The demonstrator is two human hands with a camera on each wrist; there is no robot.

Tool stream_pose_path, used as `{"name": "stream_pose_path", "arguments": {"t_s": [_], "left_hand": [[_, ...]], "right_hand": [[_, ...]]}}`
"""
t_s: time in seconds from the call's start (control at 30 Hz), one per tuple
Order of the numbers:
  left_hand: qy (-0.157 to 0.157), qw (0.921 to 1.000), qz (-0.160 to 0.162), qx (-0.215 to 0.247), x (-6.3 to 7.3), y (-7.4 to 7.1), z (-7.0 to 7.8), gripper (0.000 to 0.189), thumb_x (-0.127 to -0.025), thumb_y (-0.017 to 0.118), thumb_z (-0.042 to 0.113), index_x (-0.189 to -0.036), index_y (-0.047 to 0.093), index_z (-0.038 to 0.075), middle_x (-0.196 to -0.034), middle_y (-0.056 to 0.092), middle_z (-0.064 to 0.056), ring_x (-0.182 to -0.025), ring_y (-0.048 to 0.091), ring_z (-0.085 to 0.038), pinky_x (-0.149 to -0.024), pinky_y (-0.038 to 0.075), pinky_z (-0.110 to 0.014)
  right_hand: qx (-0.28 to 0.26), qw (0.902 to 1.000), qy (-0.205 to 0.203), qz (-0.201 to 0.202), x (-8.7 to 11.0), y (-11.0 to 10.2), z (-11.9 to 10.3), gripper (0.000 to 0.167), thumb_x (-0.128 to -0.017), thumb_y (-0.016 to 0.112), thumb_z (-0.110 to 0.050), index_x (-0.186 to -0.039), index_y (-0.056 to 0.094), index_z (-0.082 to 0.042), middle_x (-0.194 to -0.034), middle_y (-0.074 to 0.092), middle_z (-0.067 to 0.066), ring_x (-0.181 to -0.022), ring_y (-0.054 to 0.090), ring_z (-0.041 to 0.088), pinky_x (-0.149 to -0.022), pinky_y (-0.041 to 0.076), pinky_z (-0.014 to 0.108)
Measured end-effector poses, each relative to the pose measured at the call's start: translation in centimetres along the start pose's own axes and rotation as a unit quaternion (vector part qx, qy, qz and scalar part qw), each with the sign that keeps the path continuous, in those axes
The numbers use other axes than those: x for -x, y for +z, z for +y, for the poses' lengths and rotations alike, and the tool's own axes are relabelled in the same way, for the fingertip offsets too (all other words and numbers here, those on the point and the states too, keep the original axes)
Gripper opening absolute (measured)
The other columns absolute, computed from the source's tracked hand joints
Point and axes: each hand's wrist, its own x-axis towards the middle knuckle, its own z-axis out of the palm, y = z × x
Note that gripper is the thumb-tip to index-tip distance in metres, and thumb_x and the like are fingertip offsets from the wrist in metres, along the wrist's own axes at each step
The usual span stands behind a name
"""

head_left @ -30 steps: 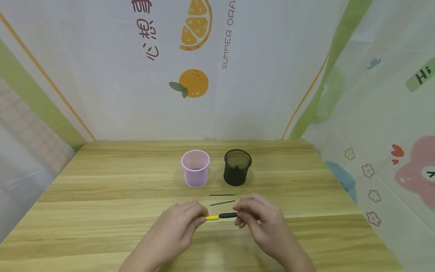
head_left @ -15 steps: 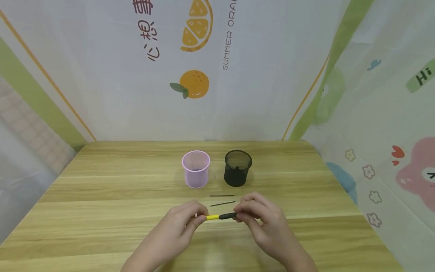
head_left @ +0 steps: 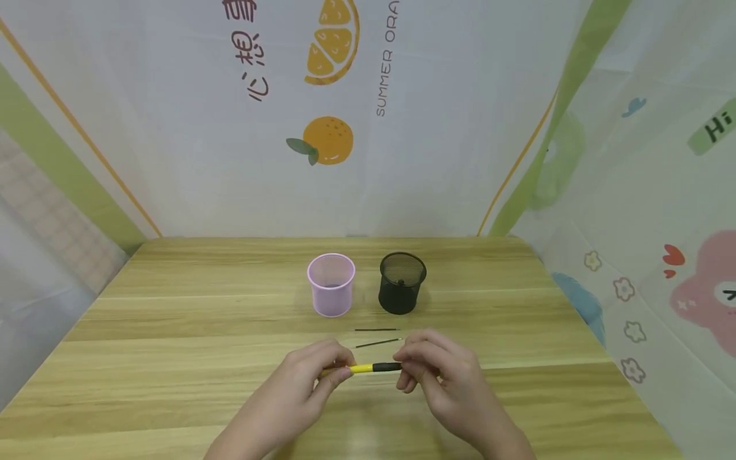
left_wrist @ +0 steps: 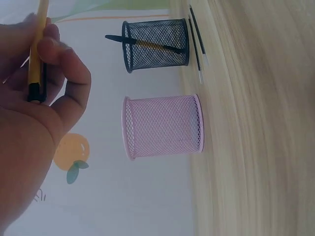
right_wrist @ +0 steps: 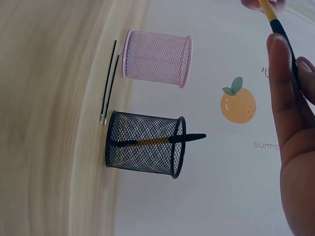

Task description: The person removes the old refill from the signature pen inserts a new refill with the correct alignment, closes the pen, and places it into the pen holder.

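A yellow ballpoint pen (head_left: 363, 368) with a black grip lies crosswise between both hands, above the table. My left hand (head_left: 305, 380) holds its yellow barrel between thumb and fingers; the black-tipped rear end shows against the palm in the left wrist view. My right hand (head_left: 448, 374) pinches the black grip, and its fingers hide the pen's tip. Two thin dark pen refills (head_left: 376, 329) lie side by side on the table just beyond the hands.
Behind the refills stand a pink mesh pen holder (head_left: 332, 301) and, to its right, a black mesh pen holder (head_left: 398, 299). Another yellow-and-black pen (right_wrist: 153, 141) leans inside the black one. A printed white curtain (head_left: 425, 160) hangs behind the wooden table (head_left: 172, 345).
The fingers of my left hand have shifted on the barrel, and a little more yellow shows beside them. The right hand stays on the grip; the pen holders and refills have not moved.
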Motion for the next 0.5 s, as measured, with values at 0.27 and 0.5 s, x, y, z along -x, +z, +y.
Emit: {"name": "stream_pose_path", "arguments": {"t_s": [0.27, 0.5], "left_hand": [[0.074, 0.9965, 0.039, 0.001, -0.06, 0.38, 0.12, 0.027, -0.095, 0.075, -0.002, -0.112, 0.069, 0.018, -0.106, 0.067, 0.012, -0.091, 0.063, -0.001, -0.08, 0.054, -0.014], [0.075, 0.9947, 0.066, -0.024, -0.12, 0.33, 0.15, 0.028, -0.094, 0.075, -0.004, -0.115, 0.072, 0.016, -0.108, 0.067, 0.012, -0.089, 0.064, -0.001, -0.08, 0.051, -0.008]], "right_hand": [[0.007, 0.9993, 0.037, -0.001, 0.35, 0.2, 0.0, 0.033, -0.098, 0.054, 0.022, -0.117, 0.068, -0.002, -0.097, 0.067, 0.011, -0.067, 0.071, 0.009, -0.059, 0.059, 0.017], [0.023, 0.9988, 0.042, -0.002, 0.34, 0.32, -0.02, 0.03, -0.096, 0.065, 0.015, -0.119, 0.068, -0.003, -0.1, 0.073, 0.009, -0.082, 0.076, 0.014, -0.072, 0.065, 0.023]]}}
